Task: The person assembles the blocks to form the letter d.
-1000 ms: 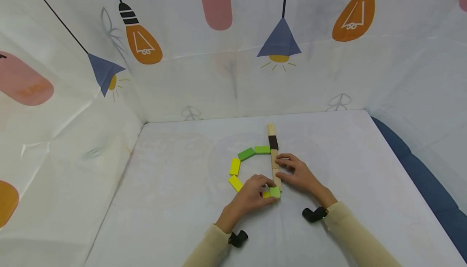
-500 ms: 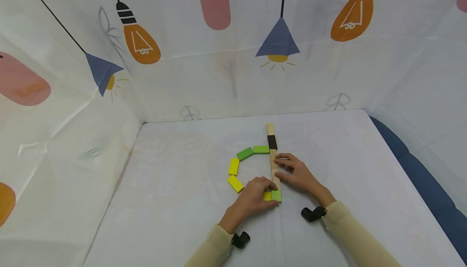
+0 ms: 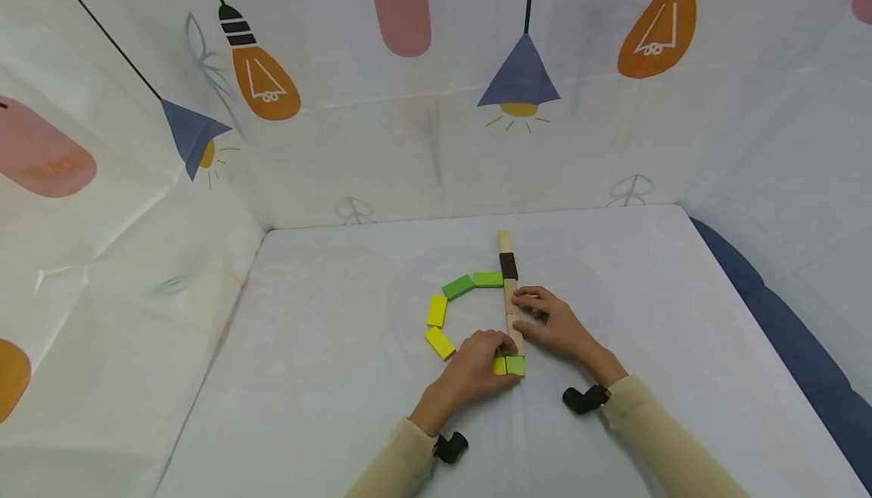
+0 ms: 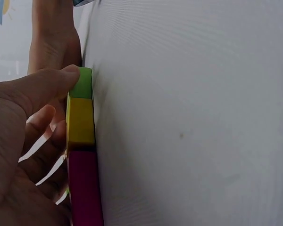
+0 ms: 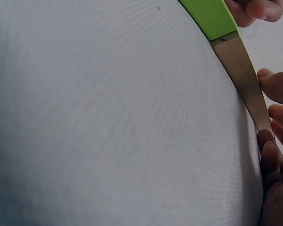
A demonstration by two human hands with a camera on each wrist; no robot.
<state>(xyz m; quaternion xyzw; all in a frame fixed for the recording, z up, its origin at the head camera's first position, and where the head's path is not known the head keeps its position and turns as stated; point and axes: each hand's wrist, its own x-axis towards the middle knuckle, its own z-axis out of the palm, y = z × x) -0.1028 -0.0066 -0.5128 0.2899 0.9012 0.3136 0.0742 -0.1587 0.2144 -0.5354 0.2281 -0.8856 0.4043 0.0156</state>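
On the white table lies a column of plain wooden blocks (image 3: 511, 297), with a dark brown block (image 3: 508, 266) in it. A curve of coloured blocks bows out to its left. My left hand (image 3: 470, 369) pinches the light green block (image 3: 515, 366) at the column's near end, thumb on its near side. Beside that sit a yellow block (image 4: 81, 122) and a magenta block (image 4: 85, 188), which the left hand hides in the head view. My right hand (image 3: 555, 325) rests its loosely bent fingertips along the column's right side.
Further round the curve lie yellow blocks (image 3: 437, 310), a darker green block (image 3: 459, 287) and another light green block (image 3: 488, 279). A pale block (image 3: 504, 241) tops the column. Printed fabric hangs behind the table; a blue cushioned surface (image 3: 783, 309) borders its right.
My left hand has shifted slightly right and nearer with the light green block, which now sits squarely below the wooden column's near end. The right hand stays in place.
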